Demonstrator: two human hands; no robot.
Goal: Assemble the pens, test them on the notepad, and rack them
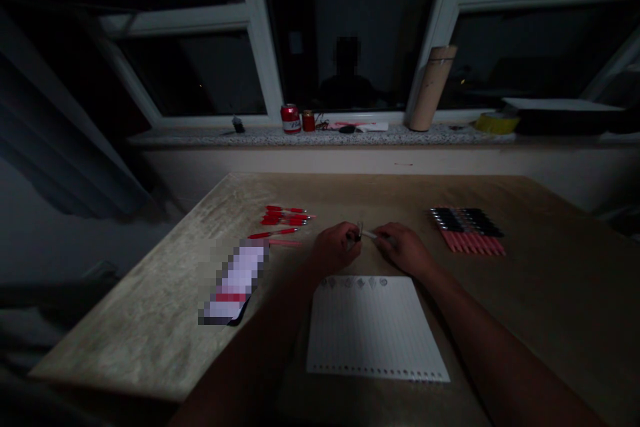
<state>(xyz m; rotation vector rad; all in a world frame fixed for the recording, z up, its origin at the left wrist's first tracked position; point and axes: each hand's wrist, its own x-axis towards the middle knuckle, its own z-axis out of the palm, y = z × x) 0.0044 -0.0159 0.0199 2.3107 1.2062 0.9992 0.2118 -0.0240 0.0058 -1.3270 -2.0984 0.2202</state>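
Observation:
Above the far edge of the lined sheet [373, 327], my two hands work close together over the table. My left hand [336, 247] has its fingers closed around a small piece, pale with a dark end [359, 233], too dim to name surely. My right hand [404, 248] pinches a thin pale pen-like stick [370, 235] that points at the left hand. Several red pens [284, 216] lie to the left of my hands. A row of pens with black and pink halves [467, 230] lies to the right. Small drawn shapes run along the sheet's far edge.
A phone [237, 283] with a lit, blurred screen lies on the table [135, 300] at left. On the windowsill [260, 138] stand a red can [291, 119], a smaller red can [309, 121], a cardboard tube [433, 88] and a yellow tape roll [497, 123].

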